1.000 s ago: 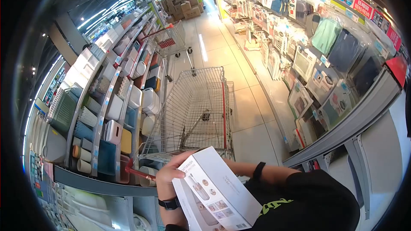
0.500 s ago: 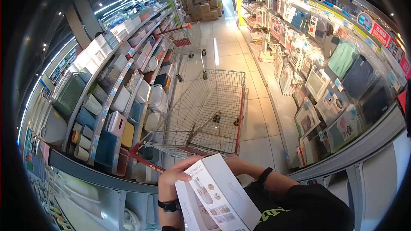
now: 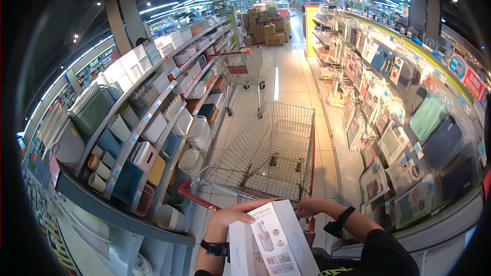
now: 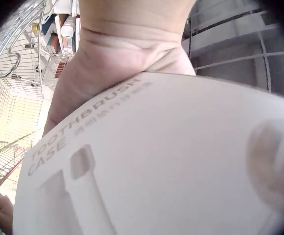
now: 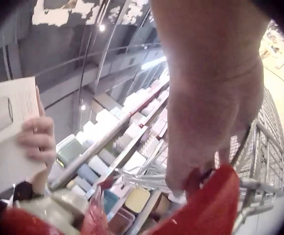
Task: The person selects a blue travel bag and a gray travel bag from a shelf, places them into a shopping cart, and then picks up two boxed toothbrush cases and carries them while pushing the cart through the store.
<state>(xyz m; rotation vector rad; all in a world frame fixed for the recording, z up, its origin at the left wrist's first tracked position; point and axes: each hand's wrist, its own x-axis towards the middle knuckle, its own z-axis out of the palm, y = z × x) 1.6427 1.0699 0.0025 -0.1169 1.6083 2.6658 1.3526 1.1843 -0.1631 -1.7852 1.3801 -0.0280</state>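
My left hand (image 3: 232,219) grips a white toothbrush case box (image 3: 279,243), printed with pictures of the case, close in front of my body. A similar white printed face shows along the box's left side. In the right wrist view, the left fingers (image 5: 38,139) wrap over the box's edge. The box fills most of the left wrist view, its "TOOTHBRUSH CASE" lettering close to the palm. My right hand (image 3: 314,207) holds the red handle (image 5: 201,205) of a wire shopping cart (image 3: 266,158), which stands ahead of me; its basket shows nothing inside.
Left of the aisle are shelves of plastic baskets and bins (image 3: 148,156). On the right hang packaged goods (image 3: 394,140). A second cart (image 3: 240,69) stands farther along by the left shelves, with stacked cardboard boxes (image 3: 266,25) beyond. Tiled floor (image 3: 286,84) runs between the shelves.
The head view has tilted up and shifted, showing more of the ceiling and aisle. My right hand, earlier mostly behind the box, now shows at the cart handle. The left hand keeps hold of the box.
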